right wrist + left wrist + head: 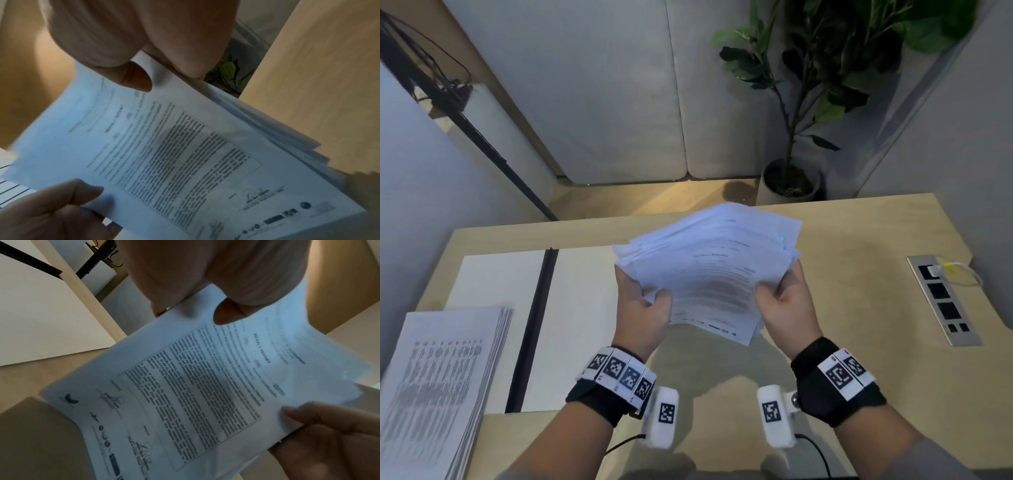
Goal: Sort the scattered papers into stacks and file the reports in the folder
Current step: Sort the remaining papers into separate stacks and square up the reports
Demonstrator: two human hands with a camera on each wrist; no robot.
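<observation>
Both hands' grips, left (642, 317) and right (787, 308), pinching fanned report sheaf (710, 270), long axis away from wearer.

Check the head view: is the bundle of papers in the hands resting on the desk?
No. Both the left hand and right hand hold the bundle of papers above the desk.

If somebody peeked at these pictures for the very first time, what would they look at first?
Probably the big messy bundle of papers held up over the middle of the desk, gripped by the left hand and right hand on either side. Next, the neat stack of printed pages at the desk's near left corner, on the open white folder. Then the leafy potted plant on the floor behind the desk.
</observation>
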